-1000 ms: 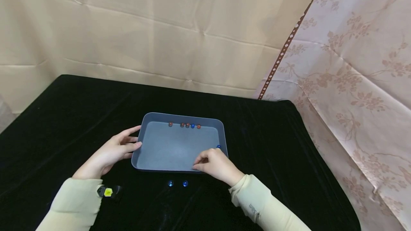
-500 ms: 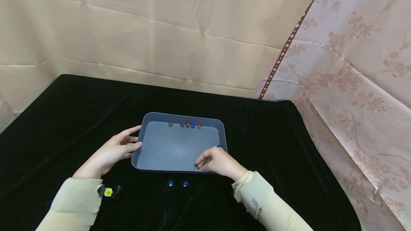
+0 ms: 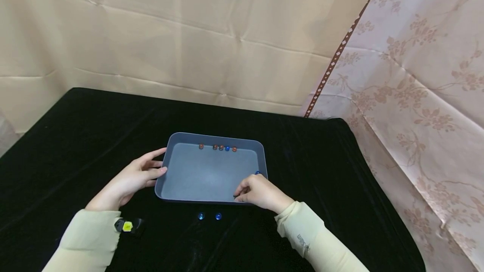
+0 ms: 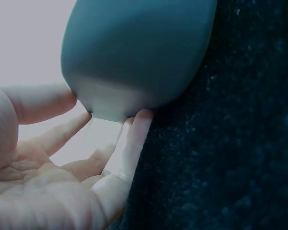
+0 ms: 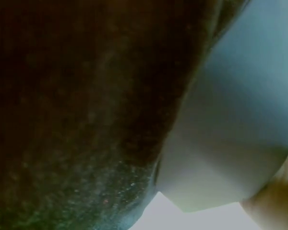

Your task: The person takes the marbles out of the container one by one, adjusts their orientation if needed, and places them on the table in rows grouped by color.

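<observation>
A shallow blue-grey tray (image 3: 204,175) sits on the black cloth. My left hand (image 3: 134,177) touches its left wall with loosely spread fingers and thumb, also seen in the left wrist view. My right hand (image 3: 259,192) reaches over the tray's front right part, thumb and fingertips pinched together low inside the front wall. A small dark marble shows at those fingertips, mostly hidden. Reddish-brown marbles (image 3: 201,146) and one blue marble (image 3: 227,148) line the tray's back wall. Another blue marble (image 3: 258,172) lies by the right wall, partly behind the right hand.
Two blue marbles, a left one (image 3: 201,216) and a right one (image 3: 218,216), lie on the black cloth (image 3: 302,171) in front of the tray. A beige curtain (image 3: 189,45) hangs behind the table, and a flowered cloth (image 3: 423,95) hangs on the right.
My right hand has shifted slightly right along the tray's front wall, fingertips drawing closer together. The left hand, tray and other marbles keep their places.
</observation>
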